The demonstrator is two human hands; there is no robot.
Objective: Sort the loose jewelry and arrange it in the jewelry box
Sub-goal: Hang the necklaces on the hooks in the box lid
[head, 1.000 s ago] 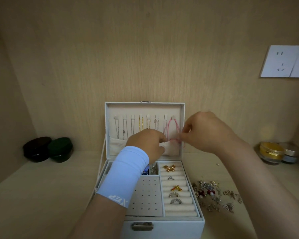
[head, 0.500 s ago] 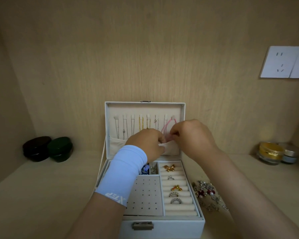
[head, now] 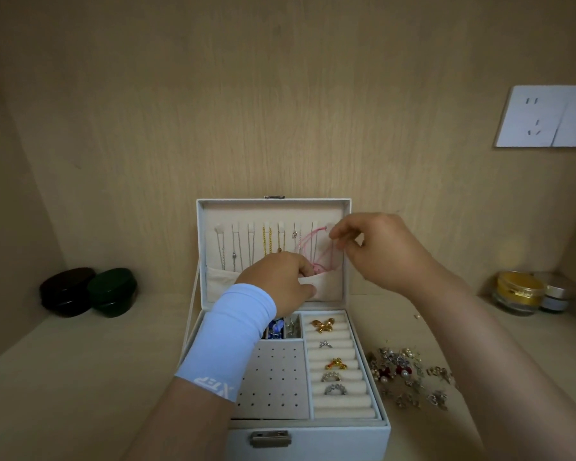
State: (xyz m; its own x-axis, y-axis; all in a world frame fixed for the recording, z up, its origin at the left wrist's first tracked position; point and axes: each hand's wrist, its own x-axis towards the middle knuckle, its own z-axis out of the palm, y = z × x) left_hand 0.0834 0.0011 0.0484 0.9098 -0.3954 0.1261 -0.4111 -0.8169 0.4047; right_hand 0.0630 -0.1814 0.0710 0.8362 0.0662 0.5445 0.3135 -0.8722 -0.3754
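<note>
Presently: pale wooden shelf [head: 80, 377]; one white jewelry box [head: 313, 444], five rings [head: 335, 389], two dark tins [head: 67, 291]. Left hand [head: 276, 281] grips lid pocket [head: 326, 287]; right hand [head: 386, 257] pinches pink cord [head: 316, 236].

Loose jewelry [head: 409, 377] lies right of jewelry box [head: 313, 440]

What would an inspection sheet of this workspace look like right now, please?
Surface: pale wooden shelf.
Job's things: jewelry box open, lid upright; five rings in its rolls; loose jewelry piled right of it.
Clutter: two dark tins at left; two jars at right.
Grippers: left hand grips the lid pocket edge; right hand pinches the pink cord hung in the lid.
Cables: nothing seen.
Surroundings: wooden back wall with a wall socket.
</note>
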